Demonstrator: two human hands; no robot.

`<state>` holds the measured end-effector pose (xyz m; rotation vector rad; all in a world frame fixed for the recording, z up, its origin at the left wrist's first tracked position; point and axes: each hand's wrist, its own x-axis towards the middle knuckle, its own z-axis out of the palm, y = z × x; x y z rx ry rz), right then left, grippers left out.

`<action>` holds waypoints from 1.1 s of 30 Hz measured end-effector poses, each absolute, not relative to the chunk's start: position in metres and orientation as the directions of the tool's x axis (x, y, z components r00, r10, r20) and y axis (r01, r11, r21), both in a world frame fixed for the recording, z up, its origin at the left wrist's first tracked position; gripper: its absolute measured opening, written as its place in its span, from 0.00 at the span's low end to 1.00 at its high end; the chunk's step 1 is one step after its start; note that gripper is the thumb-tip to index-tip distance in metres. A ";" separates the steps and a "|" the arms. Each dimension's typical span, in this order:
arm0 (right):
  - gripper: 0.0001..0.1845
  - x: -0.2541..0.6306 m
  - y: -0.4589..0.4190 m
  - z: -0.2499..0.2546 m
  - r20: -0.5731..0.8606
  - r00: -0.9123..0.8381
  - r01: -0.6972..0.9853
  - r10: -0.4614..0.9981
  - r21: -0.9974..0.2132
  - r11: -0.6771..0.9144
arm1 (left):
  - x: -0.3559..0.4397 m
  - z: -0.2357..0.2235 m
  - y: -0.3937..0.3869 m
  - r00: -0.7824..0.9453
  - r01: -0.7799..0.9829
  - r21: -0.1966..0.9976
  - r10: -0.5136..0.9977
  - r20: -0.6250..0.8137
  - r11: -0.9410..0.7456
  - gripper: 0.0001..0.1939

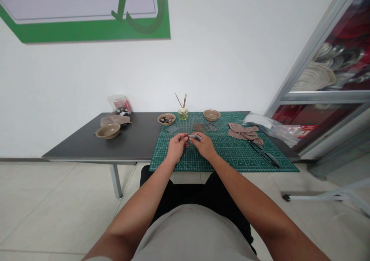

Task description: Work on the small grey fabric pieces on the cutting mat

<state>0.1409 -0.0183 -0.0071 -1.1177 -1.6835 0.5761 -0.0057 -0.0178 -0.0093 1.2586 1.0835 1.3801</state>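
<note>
A green cutting mat [237,155] spreads beneath both hands, a brown cloth [242,131] to their right. The left hand [176,147] has its fingertips pinched, on what I can't tell from here; just beside them, the right hand [206,146] grips a small grey piece [195,137].

On the right of the flat dark tabletop [135,147] lies the green gridded mat [228,159]. Over it, the thin grey piece [195,137] is between the left hand [176,146] and right hand [206,146]. Behind them, the clear glass diffuser [183,114] stands between the round tan left bowl [166,124] and round right bowl [212,118]. The crumpled brown cloth [243,132] lies farther right. A third tan bowl [108,135] sits left of the mat.
</note>
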 end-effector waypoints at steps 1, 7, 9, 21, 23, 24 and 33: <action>0.10 0.141 -0.018 -0.007 0.479 -0.085 0.413 0.874 -0.781 0.468 | -0.006 -0.009 -0.018 -0.024 -0.086 0.983 0.987 0.160 -0.161 0.12; 0.10 0.140 -0.018 -0.006 0.485 -0.102 0.409 0.868 -0.775 0.481 | -0.005 -0.010 -0.017 -0.027 -0.139 0.979 0.988 0.150 -0.152 0.11; 0.10 0.140 -0.019 -0.005 0.473 -0.094 0.402 0.876 -0.787 0.468 | -0.005 -0.010 -0.017 -0.029 -0.122 0.981 0.988 0.149 -0.151 0.10; 0.10 0.140 -0.019 -0.007 0.468 -0.082 0.400 0.880 -0.793 0.459 | -0.005 -0.010 -0.017 -0.013 -0.138 0.980 0.990 0.141 -0.142 0.11; 0.10 0.140 -0.019 -0.007 0.476 -0.077 0.399 0.876 -0.790 0.465 | -0.006 -0.010 -0.017 -0.013 -0.139 0.980 0.990 0.143 -0.143 0.11; 0.10 0.140 -0.019 -0.007 0.480 -0.080 0.398 0.874 -0.788 0.469 | -0.006 -0.010 -0.017 -0.013 -0.142 0.980 0.990 0.142 -0.142 0.11; 0.09 0.141 -0.017 -0.007 0.497 -0.032 0.359 0.867 -0.804 0.474 | -0.005 -0.014 -0.015 -0.032 -0.187 0.973 0.991 0.133 -0.136 0.12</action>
